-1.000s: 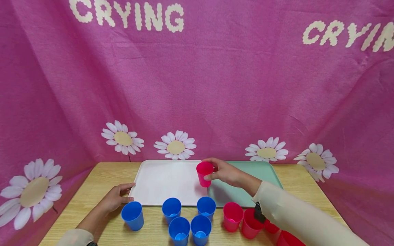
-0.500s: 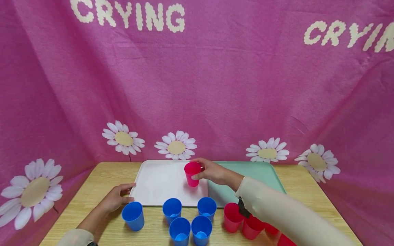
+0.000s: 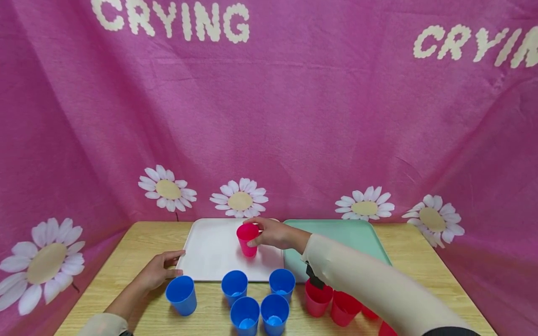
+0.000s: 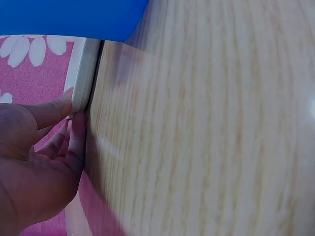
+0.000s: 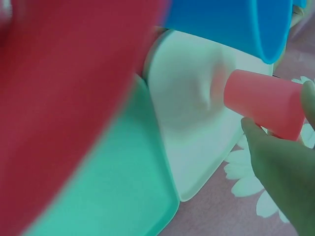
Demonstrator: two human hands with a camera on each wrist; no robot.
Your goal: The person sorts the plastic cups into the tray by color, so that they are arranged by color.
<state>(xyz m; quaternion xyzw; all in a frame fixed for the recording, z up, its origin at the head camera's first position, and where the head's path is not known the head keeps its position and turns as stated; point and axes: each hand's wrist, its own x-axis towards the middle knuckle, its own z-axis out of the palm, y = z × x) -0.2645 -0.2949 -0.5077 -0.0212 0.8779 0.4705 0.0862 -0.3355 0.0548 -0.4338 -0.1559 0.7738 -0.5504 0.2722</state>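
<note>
Left hand (image 3: 156, 271), thumb and fingers apart, touching the white tray (image 3: 210, 247) at its edge; red cup (image 3: 244, 241), above that tray, probably light, stiff, smooth, best held by its wall; right hand (image 3: 272, 234), pinching that wall.

Above the white tray (image 3: 212, 252), the left part is open to a reach from overhead; right of its middle, the held red cup (image 3: 247, 240) and right grip (image 3: 273, 232) block the way. The left grip (image 3: 156, 270) occupies its left edge. Along its near edge, a gap runs between the lone blue cup (image 3: 181, 296) and four grouped blue cups (image 3: 275, 311). To its right, the sleeve (image 3: 361, 275) bars passage above the standing red cups (image 3: 318, 302). Behind it, the pink curtain (image 3: 277, 140) closes the far side.
</note>
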